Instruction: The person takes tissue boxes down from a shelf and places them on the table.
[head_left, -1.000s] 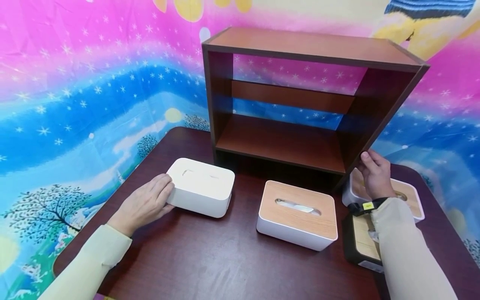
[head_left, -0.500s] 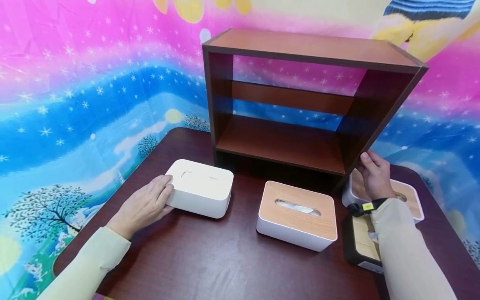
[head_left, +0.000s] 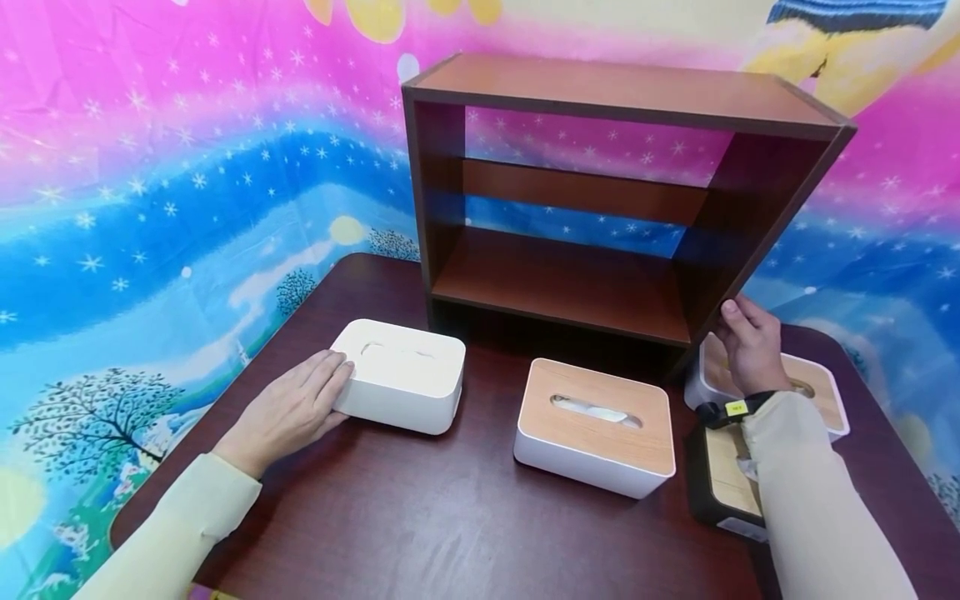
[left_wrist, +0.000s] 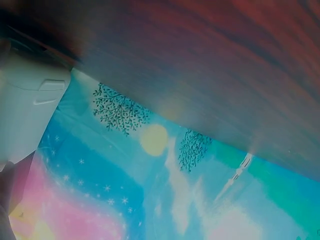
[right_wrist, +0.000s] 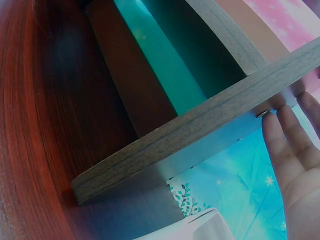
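Note:
My left hand holds the left end of a white tissue box, fingertips at its top edge and thumb low on the near side. That box sits on the dark wood table left of centre, its pale top bright with glare; the left wrist view catches only one end of the tissue box. At the right, my right hand touches the outer side of a brown open shelf. In the right wrist view, straight fingers press the shelf's side panel, and the thumb is out of sight.
A white tissue box with a wood-look lid stands before the shelf. Under the right arm are a black tissue box and another white, wood-lidded box, both partly hidden. A printed cloth hangs behind the table.
The white tissue box has shifted very slightly left with the left hand at it. My right hand stays at the shelf's side.

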